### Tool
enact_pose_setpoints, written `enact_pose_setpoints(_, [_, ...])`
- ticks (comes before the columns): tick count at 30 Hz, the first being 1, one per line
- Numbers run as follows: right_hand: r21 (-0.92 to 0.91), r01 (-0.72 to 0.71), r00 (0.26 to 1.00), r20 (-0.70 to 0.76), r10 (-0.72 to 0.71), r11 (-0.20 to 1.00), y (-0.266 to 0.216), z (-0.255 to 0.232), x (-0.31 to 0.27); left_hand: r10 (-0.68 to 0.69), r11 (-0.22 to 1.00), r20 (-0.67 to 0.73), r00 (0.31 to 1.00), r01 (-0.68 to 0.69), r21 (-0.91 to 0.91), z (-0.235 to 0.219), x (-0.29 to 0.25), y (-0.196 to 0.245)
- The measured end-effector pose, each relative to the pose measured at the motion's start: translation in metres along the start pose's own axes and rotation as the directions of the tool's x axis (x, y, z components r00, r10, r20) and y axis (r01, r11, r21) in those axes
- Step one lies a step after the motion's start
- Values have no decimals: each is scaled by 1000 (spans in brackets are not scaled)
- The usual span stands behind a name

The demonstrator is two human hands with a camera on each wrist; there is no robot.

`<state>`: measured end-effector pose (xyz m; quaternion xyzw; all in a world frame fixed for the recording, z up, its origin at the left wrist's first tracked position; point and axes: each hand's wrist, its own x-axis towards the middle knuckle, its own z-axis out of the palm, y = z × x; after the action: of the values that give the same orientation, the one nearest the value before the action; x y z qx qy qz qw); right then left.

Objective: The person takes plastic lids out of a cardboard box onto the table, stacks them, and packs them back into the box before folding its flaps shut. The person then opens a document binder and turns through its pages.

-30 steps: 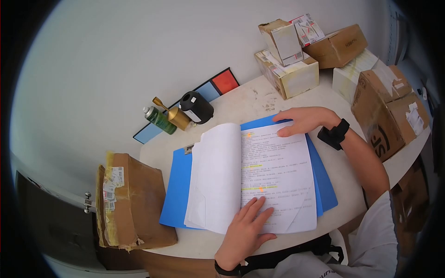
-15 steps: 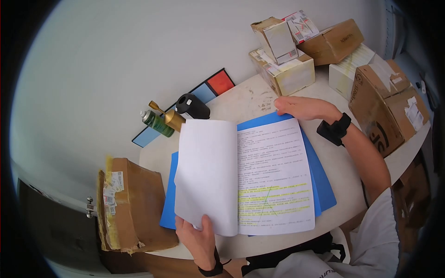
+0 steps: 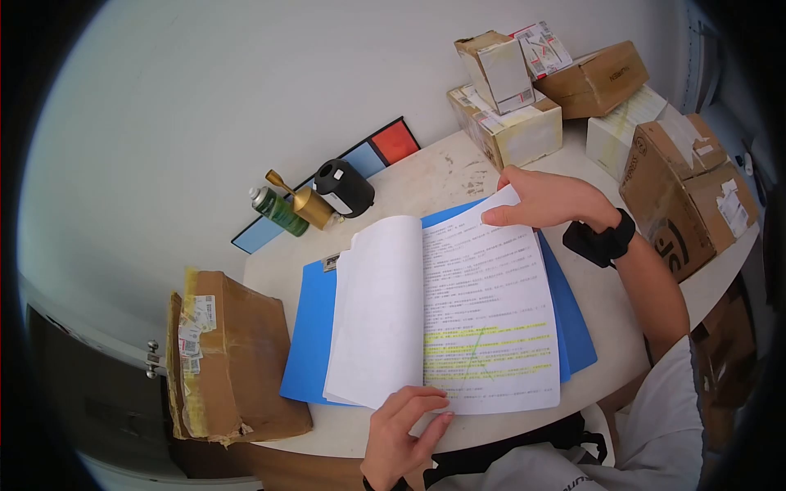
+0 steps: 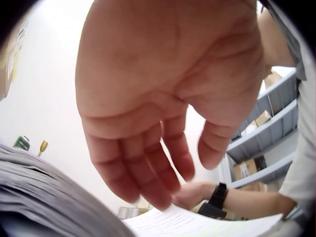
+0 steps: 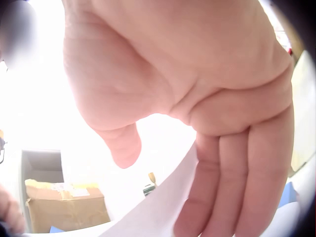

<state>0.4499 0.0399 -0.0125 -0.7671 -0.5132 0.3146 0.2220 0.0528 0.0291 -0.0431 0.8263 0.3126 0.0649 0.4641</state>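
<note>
So my left hand (image 3: 401, 430) has let go of the turned pages and come back to the near edge of the stapled document (image 3: 483, 319), fingers loosely curled and just touching the paper, gripping nothing; half a second ago it was holding that stack up; my right hand (image 3: 544, 200) now pinches the far corner of the top sheet (image 3: 501, 200) between thumb and fingers, lifting it, so I reckon another page flip is starting; the document lies open in the blue folder (image 3: 311, 327) under both hands; cardboard boxes (image 3: 508, 123) beyond my right fingers look closed, contents hidden.
</note>
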Motion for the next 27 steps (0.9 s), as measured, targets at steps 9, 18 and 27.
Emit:
enact_pose_setpoints(9, [730,187,260,609,-749,658,3,78,17,707,689,355,612,-710,-146,74,26,44])
enact_pose_setpoints(18, [-173,608,763,398,-509,775,15,79,30,266,762,68,962,-253,596,47,41,12])
enact_pose_setpoints(27, [20,232,955,186,-232,973,42,23,42,308,878,-44,950,-266,398,34,41,0])
